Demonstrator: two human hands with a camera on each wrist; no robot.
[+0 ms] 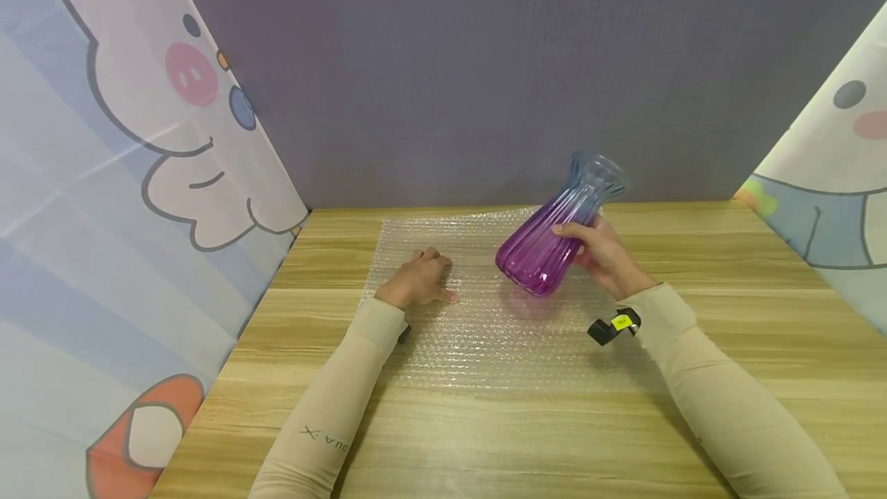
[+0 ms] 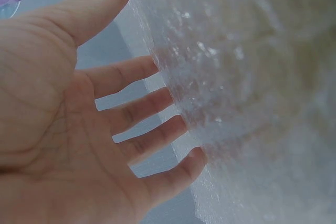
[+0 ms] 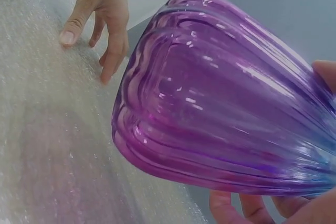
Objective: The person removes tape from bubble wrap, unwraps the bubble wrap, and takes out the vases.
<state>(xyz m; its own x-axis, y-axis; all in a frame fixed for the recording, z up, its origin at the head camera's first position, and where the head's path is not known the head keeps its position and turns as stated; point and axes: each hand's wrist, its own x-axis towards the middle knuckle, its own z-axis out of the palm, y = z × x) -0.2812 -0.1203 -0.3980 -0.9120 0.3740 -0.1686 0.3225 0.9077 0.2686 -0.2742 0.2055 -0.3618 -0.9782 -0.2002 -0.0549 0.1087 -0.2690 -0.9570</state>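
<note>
A ribbed glass vase (image 1: pixel 550 237), purple at the base and fading to blue at its flared mouth, is held tilted in my right hand (image 1: pixel 606 256). Its mouth points up and to the right, and its base hangs above a sheet of bubble wrap (image 1: pixel 471 353). In the right wrist view the vase (image 3: pixel 210 98) fills the middle, with fingers (image 3: pixel 226 208) round its narrower part. My left hand (image 1: pixel 419 279) is spread over the left part of the sheet. Its fingertips touch the bubble wrap (image 2: pixel 252 103) in the left wrist view, with nothing gripped.
The bubble wrap lies flat on a wood-grain table (image 1: pixel 443 437). A grey panel (image 1: pixel 485 75) stands along the table's back edge. Cloths printed with cartoon figures (image 1: pixel 138 175) hang at the left and right sides.
</note>
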